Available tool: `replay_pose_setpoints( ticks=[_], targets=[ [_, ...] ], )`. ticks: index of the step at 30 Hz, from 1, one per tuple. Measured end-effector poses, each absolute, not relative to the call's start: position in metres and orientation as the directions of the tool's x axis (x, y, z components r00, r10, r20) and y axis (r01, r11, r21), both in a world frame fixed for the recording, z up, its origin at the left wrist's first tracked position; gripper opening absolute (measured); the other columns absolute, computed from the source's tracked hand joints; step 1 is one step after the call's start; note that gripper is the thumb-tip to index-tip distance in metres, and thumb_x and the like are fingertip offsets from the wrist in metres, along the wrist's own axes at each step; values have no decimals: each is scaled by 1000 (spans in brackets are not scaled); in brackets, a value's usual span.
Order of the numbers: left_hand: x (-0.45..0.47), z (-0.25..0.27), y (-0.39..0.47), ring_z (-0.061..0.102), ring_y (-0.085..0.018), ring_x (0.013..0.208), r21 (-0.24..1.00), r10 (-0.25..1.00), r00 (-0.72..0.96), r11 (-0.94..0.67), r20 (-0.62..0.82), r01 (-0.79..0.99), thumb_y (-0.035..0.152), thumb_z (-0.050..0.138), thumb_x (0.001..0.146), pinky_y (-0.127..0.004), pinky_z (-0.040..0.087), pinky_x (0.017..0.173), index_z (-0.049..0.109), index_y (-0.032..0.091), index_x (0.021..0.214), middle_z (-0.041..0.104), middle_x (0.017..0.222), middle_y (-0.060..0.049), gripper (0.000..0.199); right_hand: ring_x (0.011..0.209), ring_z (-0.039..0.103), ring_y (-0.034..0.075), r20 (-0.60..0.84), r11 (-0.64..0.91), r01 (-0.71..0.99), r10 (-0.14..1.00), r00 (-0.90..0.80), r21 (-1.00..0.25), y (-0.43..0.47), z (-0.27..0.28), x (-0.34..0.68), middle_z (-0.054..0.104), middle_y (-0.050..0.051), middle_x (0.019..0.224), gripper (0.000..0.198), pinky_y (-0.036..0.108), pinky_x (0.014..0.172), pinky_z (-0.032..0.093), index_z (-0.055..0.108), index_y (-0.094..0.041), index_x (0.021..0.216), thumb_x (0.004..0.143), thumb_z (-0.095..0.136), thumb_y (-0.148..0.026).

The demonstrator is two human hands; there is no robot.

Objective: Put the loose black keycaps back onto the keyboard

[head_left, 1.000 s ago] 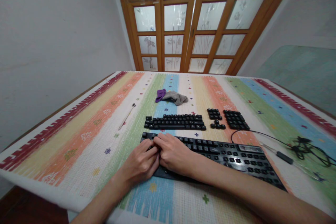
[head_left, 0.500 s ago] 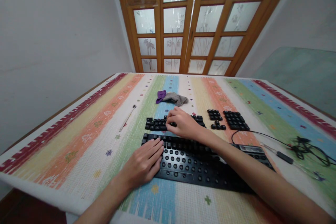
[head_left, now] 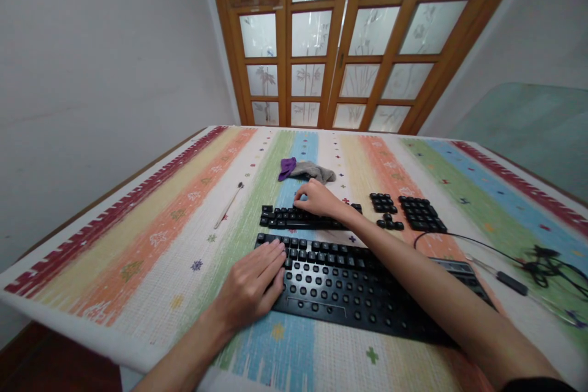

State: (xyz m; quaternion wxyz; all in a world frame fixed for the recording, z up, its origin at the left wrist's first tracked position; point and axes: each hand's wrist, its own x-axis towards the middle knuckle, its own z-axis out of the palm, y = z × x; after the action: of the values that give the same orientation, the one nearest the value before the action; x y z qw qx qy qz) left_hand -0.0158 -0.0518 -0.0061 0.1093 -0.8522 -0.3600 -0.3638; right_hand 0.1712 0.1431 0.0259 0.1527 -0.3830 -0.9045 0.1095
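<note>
While the head view is looking down, your left hand (head_left: 252, 278) is lying flat, fingers outstretched, on the keyboard's (head_left: 321, 286) left end, and your right hand (head_left: 316, 198) is curling over the loose keycaps (head_left: 294, 224) on its far side; whether it is gripping one, I cannot tell. That one glossy black keyboard is lying near you, keeping caps along its far rows while bare posts are showing nearer. Four keycap groups, one brush (head_left: 228, 206) and one grey-and-purple cloth (head_left: 307, 170) are lying farther off.
</note>
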Motion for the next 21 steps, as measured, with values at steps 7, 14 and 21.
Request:
replay_pose_setpoints(
  ticks=[7,14,21],
  targets=[
    [-16,-3,-49,68,-27,107,148,560,388,-686,732,712,8,57,90,-46,59,86,68,12,111,74,107,-12,25,84,60,22,171,668,669,738,-653,-328,144,24,166,76,8,83,14,32,80,43,78,-16,80,79,65,-12],
    [-14,-4,-50,66,-26,100,120,560,439,-701,702,703,11,57,90,-46,58,82,70,14,107,74,104,-12,22,89,58,22,210,674,650,733,-647,-352,139,29,164,74,8,85,12,32,77,41,73,-14,88,82,63,-11],
    [-12,-4,-52,65,-27,99,21,555,508,-688,659,725,14,55,94,-47,57,82,69,11,106,73,107,-12,19,91,55,20,312,754,512,645,-698,-412,104,47,178,71,3,86,9,32,83,40,65,-17,96,86,65,-17]
  ],
)
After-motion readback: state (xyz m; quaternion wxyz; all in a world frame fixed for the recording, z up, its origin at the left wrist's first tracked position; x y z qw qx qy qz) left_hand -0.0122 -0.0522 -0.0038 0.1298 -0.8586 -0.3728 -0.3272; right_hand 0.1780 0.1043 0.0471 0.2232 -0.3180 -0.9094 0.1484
